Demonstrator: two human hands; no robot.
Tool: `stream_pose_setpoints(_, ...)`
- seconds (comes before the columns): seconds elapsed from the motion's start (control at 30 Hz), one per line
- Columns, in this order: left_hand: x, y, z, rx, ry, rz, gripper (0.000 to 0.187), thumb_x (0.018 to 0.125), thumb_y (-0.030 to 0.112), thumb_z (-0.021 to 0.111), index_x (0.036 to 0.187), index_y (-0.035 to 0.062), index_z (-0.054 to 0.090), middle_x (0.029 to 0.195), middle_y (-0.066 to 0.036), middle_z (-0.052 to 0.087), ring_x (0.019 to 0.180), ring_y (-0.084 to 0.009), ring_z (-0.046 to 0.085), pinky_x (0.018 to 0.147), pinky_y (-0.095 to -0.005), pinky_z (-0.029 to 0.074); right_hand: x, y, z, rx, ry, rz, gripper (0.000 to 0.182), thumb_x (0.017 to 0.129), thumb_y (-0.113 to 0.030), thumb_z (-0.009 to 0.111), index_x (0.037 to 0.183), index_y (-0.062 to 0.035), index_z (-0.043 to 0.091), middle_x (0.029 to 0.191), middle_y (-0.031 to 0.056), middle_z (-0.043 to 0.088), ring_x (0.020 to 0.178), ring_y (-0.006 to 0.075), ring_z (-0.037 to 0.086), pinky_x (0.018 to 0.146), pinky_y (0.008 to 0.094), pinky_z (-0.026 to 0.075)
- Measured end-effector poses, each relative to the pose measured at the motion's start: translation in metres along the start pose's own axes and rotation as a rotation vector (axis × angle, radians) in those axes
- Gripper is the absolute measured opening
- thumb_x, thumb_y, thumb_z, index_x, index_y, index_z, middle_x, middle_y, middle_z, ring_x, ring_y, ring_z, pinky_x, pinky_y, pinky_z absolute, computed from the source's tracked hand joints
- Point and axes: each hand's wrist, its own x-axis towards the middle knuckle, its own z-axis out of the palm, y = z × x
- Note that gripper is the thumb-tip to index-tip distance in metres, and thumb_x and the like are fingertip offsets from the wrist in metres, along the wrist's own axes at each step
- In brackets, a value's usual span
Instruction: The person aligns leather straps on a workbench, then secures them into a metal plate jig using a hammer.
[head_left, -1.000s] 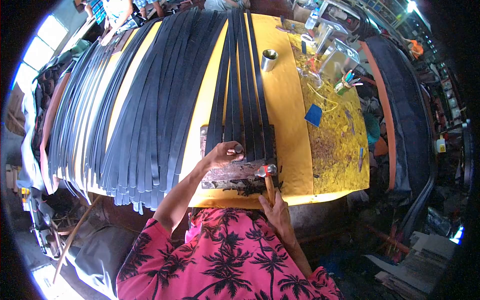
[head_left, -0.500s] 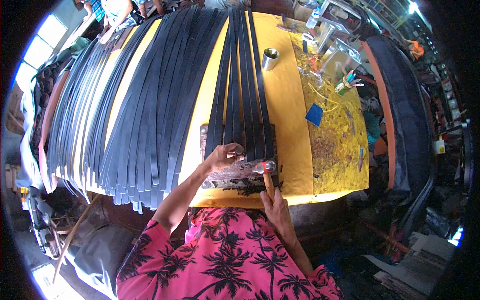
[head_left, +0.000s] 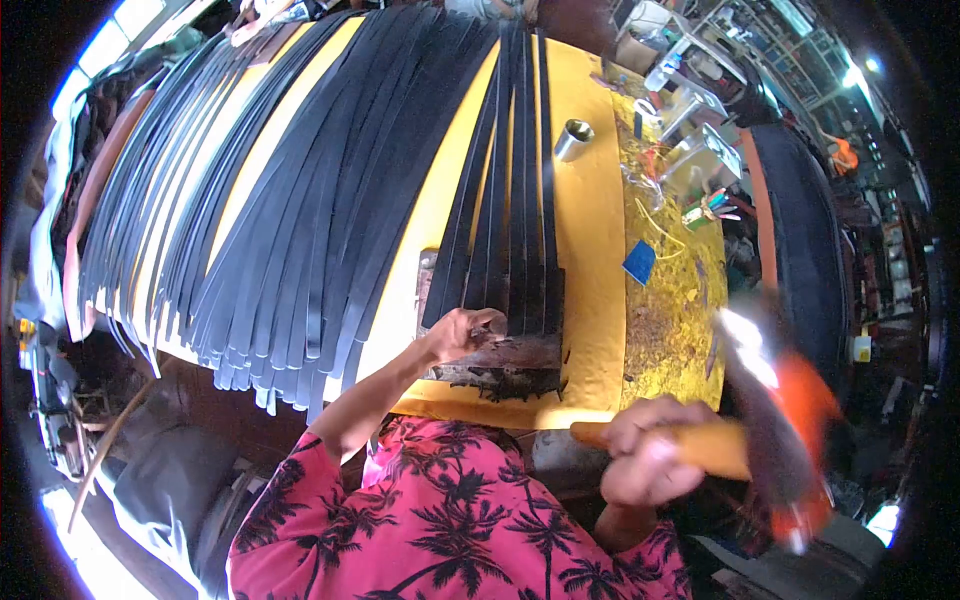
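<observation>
My left hand [head_left: 462,334] is closed around a small punch-like metal tool [head_left: 492,324], mostly hidden by the fingers, over the dark block [head_left: 520,352]. Under and beyond it, the ends of several black strips [head_left: 520,210] lie on the block. My right hand [head_left: 655,455] grips the wooden handle of a hammer [head_left: 770,420], raised off to the right of the block near the camera. The hammer's head is blurred by motion.
Many more black strips [head_left: 290,200] cover the left of the yellow table [head_left: 590,220]. A metal cup [head_left: 574,140], a blue piece [head_left: 640,261] and a holder with pens [head_left: 708,208] are to the right. Part of another person [head_left: 255,22] shows at the top left.
My right hand has lifted the hammer from beside the block up and out to the right. My left hand stays at the strip ends. The whole view has shifted slightly.
</observation>
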Motion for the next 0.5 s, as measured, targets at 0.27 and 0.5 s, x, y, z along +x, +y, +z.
stream_pose_setpoints(0.27,0.006,-0.002,-0.016,0.038,0.011,0.003,0.045,0.078,0.006,0.067,0.123,0.0057,0.059,0.108,-0.015,0.068,0.09,-0.0301,0.068,0.078,-0.0363,0.055,-0.103,0.119,0.046,-0.679,-0.621,0.617,0.036,0.098,-0.034,0.052,0.101,0.0018,0.051,0.073,0.027,0.058,0.066,0.045,0.059,0.056,0.051,0.047)
stream_pose_setpoints(0.5,-0.018,0.027,0.02,-0.264,-0.116,-0.41,0.037,0.091,0.029,0.068,0.114,0.0005,0.062,0.103,-0.011,0.069,0.088,-0.0158,0.063,0.076,-0.0324,0.053,-0.118,0.135,0.037,-0.434,-0.344,0.729,0.066,0.082,-0.051,0.07,0.112,0.0051,0.051,0.085,0.0281,0.065,0.08,0.0438,0.065,0.066,0.0473,0.052)
